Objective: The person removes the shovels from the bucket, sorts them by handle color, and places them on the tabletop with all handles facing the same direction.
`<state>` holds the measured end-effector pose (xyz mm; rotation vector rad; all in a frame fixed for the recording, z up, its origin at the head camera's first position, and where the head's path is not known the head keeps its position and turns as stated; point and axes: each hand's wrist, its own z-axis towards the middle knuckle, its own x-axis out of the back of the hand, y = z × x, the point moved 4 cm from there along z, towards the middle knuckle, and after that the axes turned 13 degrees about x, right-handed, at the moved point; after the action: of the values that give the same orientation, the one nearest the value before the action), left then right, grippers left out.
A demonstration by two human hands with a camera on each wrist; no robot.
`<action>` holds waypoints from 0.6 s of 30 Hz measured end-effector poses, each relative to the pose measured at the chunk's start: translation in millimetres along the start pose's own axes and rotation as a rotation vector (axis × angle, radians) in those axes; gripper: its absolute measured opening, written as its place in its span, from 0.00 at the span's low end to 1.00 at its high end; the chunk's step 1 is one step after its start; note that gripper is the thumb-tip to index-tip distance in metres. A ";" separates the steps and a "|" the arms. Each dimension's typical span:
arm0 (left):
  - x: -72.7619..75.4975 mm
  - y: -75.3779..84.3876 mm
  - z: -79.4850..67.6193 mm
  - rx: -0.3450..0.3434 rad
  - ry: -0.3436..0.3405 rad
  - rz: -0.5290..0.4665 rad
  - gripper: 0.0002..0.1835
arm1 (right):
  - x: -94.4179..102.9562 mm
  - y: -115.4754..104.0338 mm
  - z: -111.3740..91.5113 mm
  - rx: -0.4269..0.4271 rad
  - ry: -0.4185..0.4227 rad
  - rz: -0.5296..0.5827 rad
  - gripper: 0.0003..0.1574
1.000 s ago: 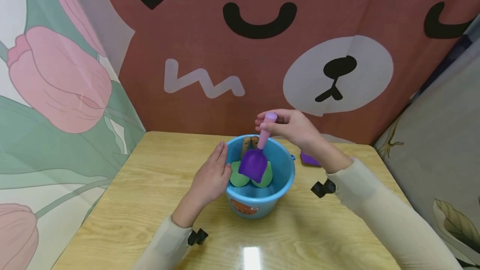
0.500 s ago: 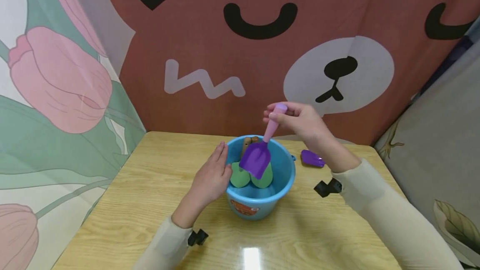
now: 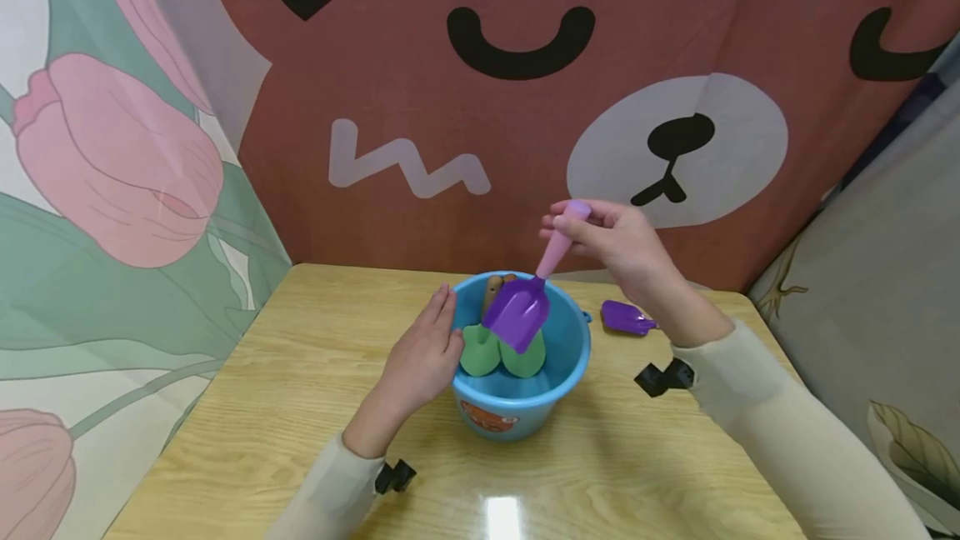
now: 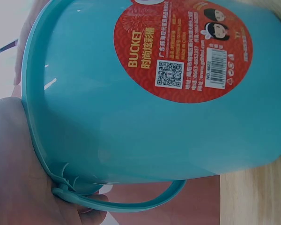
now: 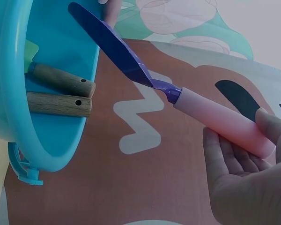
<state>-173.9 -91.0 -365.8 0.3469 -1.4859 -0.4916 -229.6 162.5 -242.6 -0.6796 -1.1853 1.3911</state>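
My right hand (image 3: 626, 244) pinches the pink handle of a toy shovel (image 3: 519, 312) between thumb and fingers. Its purple blade points down over the opening of a blue bucket (image 3: 570, 357); the right wrist view shows the shovel (image 5: 122, 51) slanting across beside the rim. Inside the bucket, two green-bladed tools (image 3: 522, 357) with wooden handles (image 5: 61, 103) lean side by side. Against the bucket's left side rests my left hand (image 3: 423, 352), fingers straight along the rim. From the left wrist, the bucket's wall (image 4: 107, 126) and red label fill the view, with the hand at the rim.
A second purple shovel (image 3: 626, 318) lies on the wooden table (image 3: 337, 340), right of the bucket, partly behind my right forearm. The bucket's blue carry handle (image 4: 131, 205) hangs at its side. A printed bear cloth (image 3: 420, 107) stands behind the table's back edge.
My right hand has lifted the shovel up and to the right, its blade tilting a little. More of the second purple shovel shows on the table. My left hand has stayed in place.
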 end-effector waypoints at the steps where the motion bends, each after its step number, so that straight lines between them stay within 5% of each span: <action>1: -0.2 -0.2 0.1 0.003 -0.002 0.002 0.33 | 0.5 0.1 -0.3 0.000 0.003 0.000 0.35; 18: 0.1 -0.4 -0.3 0.008 0.002 -0.006 0.34 | 19.3 0.1 -6.7 -0.026 0.129 0.142 0.36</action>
<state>-173.7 -91.5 -366.0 0.3580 -1.4856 -0.4901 -227.5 182.7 -240.6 -0.8727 -1.0715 1.4287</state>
